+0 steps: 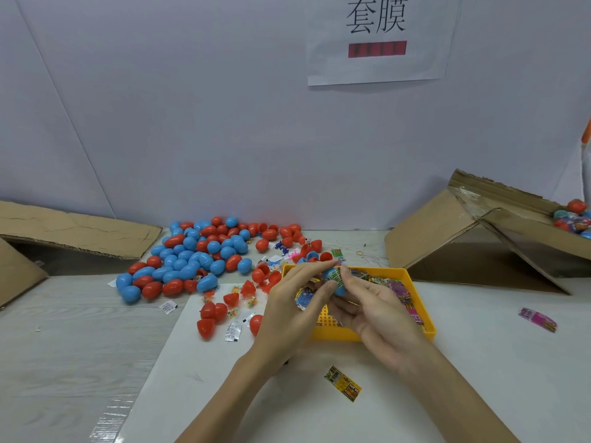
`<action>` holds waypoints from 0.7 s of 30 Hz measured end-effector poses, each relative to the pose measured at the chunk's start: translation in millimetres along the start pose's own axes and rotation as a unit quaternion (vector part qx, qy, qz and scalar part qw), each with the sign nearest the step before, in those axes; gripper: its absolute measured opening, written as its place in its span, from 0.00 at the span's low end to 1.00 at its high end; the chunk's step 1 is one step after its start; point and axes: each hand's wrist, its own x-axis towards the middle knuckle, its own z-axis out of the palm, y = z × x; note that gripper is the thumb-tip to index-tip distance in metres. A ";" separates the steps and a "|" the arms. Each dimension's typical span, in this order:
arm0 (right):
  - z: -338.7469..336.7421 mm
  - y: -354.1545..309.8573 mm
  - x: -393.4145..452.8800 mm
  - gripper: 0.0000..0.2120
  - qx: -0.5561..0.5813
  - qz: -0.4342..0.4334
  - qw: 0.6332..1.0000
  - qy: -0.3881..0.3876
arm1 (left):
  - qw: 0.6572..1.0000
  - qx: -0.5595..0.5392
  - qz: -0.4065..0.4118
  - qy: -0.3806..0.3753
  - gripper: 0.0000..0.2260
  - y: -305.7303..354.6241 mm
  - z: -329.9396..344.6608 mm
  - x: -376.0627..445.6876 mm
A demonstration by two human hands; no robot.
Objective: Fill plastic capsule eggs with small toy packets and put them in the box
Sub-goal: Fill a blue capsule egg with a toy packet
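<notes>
A blue capsule egg (336, 280) sits between both hands above the yellow tray (377, 334), with a green printed toy packet (335, 275) pressed against its open side. The left hand (289, 310) pinches the egg and packet from the left with thumb and fingertips, while the right hand (375, 310) cradles the egg from below and the right, its fingers curled around it. The tray holds more colourful packets (399, 290). To the left on the table (64, 330) lies a heap of blue and red eggs (192, 257), some of the red ones open as halves. The cardboard box (524, 231) stands at the far right, tipped, with filled eggs (574, 219) visible inside. One loose yellow packet (342, 383) lies near the forearms, and a pink packet (539, 319) lies apart to the right.
</notes>
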 end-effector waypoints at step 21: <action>3.1 24.5 -2.2 0.17 -0.363 -0.220 0.893 0.147 | 0.979 0.187 0.068 0.043 0.19 0.5 6.5 -5.8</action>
